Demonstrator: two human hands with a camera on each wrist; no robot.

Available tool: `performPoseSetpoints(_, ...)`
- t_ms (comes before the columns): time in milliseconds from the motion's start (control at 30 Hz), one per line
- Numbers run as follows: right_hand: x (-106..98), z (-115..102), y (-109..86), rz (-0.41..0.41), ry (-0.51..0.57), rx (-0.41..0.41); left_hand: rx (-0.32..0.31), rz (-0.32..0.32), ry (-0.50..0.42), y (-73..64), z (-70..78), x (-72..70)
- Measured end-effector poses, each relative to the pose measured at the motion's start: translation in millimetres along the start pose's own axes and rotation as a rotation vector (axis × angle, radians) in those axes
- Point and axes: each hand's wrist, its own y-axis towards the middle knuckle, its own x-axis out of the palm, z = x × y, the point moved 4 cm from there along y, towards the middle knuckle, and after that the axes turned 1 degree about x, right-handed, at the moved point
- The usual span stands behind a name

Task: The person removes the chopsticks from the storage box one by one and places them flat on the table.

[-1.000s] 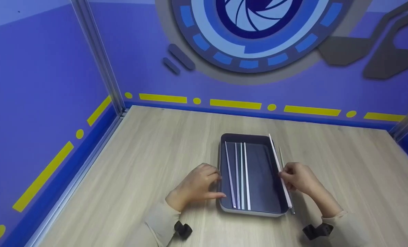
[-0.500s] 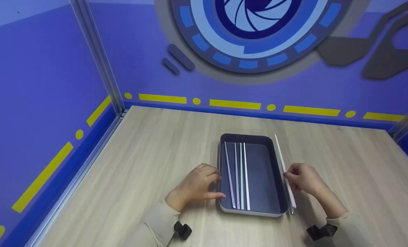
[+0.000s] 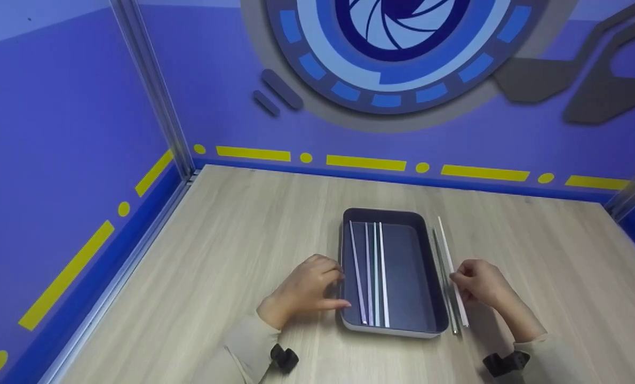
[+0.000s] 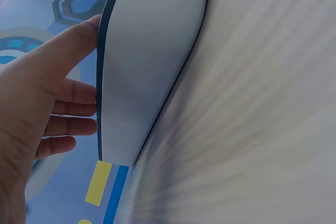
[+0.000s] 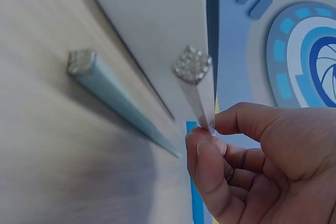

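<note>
My right hand (image 3: 480, 280) pinches a pinkish-white chopstick (image 3: 445, 240) between thumb and fingers, just right of the tray. Its square, glittery end (image 5: 192, 65) points toward the right wrist camera. On the table beside the tray's right wall lies a pale blue-green chopstick (image 5: 123, 100), left of the held one and roughly parallel. Several chopsticks (image 3: 377, 272) in purple, green and white tones lie lengthwise inside the dark-lined tray (image 3: 429, 335), toward its left half. My left hand (image 3: 309, 285) rests at the tray's left rim (image 4: 100, 93), with fingers and thumb extended and touching it.
The light wood table (image 3: 243, 229) extends around the tray. A blue-purple back wall (image 3: 381, 136) with yellow dashes borders its far edge, and a left panel (image 3: 72, 186) meets it at a metal post (image 3: 155, 90). Each wrist carries a black camera mount (image 3: 506, 364).
The right hand has carried the pinkish-white chopstick rightward from over the tray's right rim, past the blue-green chopstick. The left hand and tray stay in place.
</note>
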Motion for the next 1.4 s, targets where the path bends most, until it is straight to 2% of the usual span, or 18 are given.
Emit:
performPoseSetpoints(267,1,13,-0.2,-0.016,0.012,0.058,0.0,0.005,-0.001,-0.1,0.3,0.2)
performPoseSetpoints(733,7,25,0.2,-0.02,0.004,0.102,-0.015,-0.023,-0.002,-0.1,-0.3,-0.1)
performPoseSetpoints(1400,10,28,1.3,-0.03,-0.016,0.112,0.007,0.015,-0.005,0.1,-1.1,1.1)
